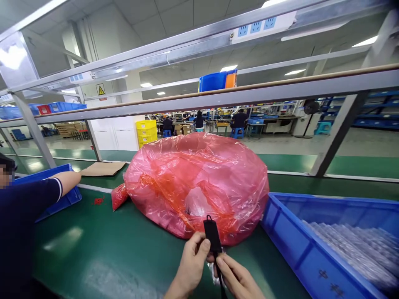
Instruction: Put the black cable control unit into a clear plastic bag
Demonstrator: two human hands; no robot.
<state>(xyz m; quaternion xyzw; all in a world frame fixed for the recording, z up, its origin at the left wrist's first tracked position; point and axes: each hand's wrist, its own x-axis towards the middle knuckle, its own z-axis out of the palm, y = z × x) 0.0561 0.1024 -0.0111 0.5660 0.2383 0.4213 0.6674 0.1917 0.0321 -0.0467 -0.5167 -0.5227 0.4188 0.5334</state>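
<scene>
A small black rectangular part (212,235), flat like an adapter or tag with a little loop at its top and a thin black cord trailing from its lower end, stands upright low in the centre of the view, just in front of the big red plastic bag (196,187). The left hand (190,265) pinches its side between thumb and curled fingers, closed narrowly on it; the right hand (237,277) holds its lower end and the cord with fingertips drawn together, and a scrap of clear wrapping (214,272) shows between the two hands. By the look of it, the step in hand is holding the part up, either to check it or to get it in or out of its clear sleeve; I cannot tell which. Whatever comes next calls for a steady two-handed pinch and care that the cord does not snag. The bag lies crumpled on the green bench (102,249). To the right, touching the bag, sits a blue bin (296,245) of clear-wrapped pieces. At the left, a co-worker's arm (64,180) reaches to another blue crate (65,201).
</scene>
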